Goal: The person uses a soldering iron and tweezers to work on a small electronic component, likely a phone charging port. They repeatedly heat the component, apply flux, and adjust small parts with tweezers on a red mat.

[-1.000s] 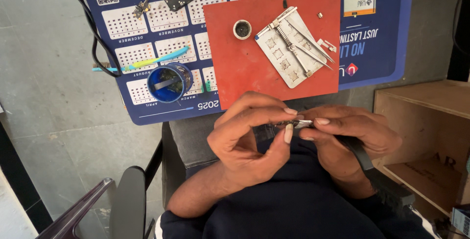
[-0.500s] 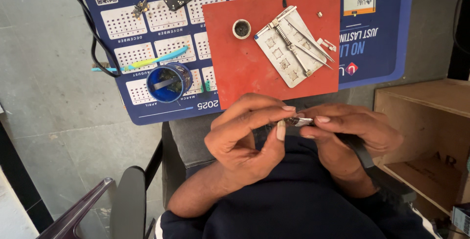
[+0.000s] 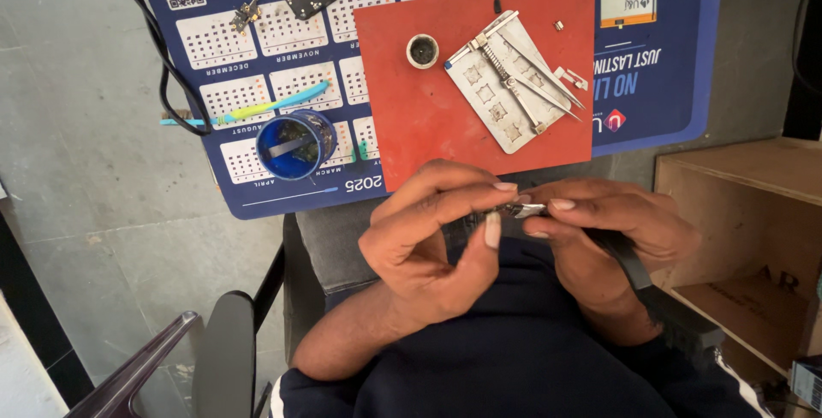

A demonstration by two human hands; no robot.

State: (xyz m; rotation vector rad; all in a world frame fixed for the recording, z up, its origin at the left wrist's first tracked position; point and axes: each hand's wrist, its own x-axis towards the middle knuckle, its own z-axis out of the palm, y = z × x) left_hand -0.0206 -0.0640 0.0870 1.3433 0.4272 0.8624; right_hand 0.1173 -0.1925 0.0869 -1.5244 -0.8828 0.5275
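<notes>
Silvery and small, the metal part [image 3: 524,210] sits pinched between both hands above the lap — left hand [image 3: 432,242] closing thumb and fingertips on one end, right hand [image 3: 604,229] clamping the other. Beyond them lies a red mat [image 3: 411,118] with tweezers [image 3: 548,84] — well apart.

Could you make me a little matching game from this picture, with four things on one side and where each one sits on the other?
Things:
1. small metal part
2. blue round tub
3. metal tweezers
4. wooden box

Places:
A. on the grey perforated plate
B. off the mat, by the right hand
C. pinched between both hands, left hand included
D. on the blue calendar mat, left of the red pad

Pairs: 1-C, 2-D, 3-A, 4-B
</notes>
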